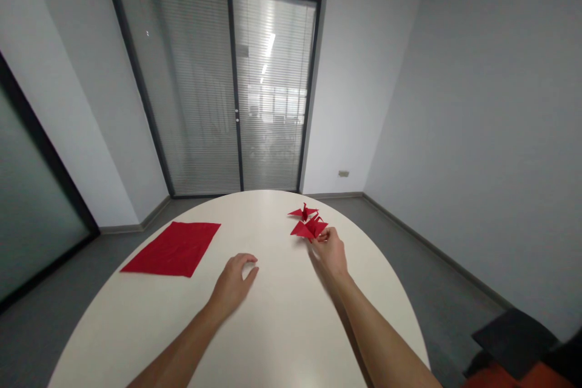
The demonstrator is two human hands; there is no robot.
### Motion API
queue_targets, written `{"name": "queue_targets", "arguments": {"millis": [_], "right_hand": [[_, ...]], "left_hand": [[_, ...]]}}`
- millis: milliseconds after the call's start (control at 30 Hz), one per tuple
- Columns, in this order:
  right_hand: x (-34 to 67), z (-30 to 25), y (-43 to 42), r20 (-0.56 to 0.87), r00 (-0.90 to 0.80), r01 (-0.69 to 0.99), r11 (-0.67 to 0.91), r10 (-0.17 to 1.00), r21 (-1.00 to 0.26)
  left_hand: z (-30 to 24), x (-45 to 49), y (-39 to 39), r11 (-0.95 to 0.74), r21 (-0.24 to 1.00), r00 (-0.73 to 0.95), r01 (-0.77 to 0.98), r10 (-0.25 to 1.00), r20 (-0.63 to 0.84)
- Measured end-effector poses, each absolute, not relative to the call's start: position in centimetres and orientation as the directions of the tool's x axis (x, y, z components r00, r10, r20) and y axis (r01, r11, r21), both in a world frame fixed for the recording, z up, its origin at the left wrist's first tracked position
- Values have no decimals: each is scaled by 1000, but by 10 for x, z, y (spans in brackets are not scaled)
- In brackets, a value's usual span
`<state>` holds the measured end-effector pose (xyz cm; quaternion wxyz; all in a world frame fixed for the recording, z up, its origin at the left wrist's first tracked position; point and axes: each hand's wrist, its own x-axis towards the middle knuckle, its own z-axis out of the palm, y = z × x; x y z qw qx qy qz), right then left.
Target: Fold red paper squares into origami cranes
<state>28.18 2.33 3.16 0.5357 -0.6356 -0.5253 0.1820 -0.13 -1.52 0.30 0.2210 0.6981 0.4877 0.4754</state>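
Note:
My right hand (pixel 333 251) pinches a red origami crane (pixel 310 228) by its near side, over the right part of the white round table (pixel 277 327). Just behind it stands a second red origami crane (pixel 304 213), partly overlapped by the first. Nothing is in my left hand (pixel 234 282), whose thumb and fingers curve apart above the middle of the table. To the left of that hand, a red square sheet of paper (pixel 175 250) lies flat near the table's left edge.
The table's curved rim runs around the far side. Beyond it are a glass door with blinds (pixel 200 91), grey walls and a wall socket (pixel 344 174). At the lower right, a black and orange object (pixel 513 345), partly cut off, sits beside the table.

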Motion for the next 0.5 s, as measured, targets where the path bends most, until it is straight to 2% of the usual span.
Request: {"name": "queue_targets", "arguments": {"millis": [167,267,367,500], "right_hand": [[288,26,24,317,415,572,27,853,-820],[290,24,25,268,437,643,-90,858,-761],[290,25,26,207,462,667,-184,862,-722],[288,28,28,181,475,670,-220,861,-710]], "left_hand": [[-3,-2,-17,-497,690,149,527,853,500],[-6,-2,-16,-506,661,165,554,845,509],[-10,-2,-14,-527,627,179,574,828,532],[-14,-4,-12,-548,588,197,595,808,555]]}}
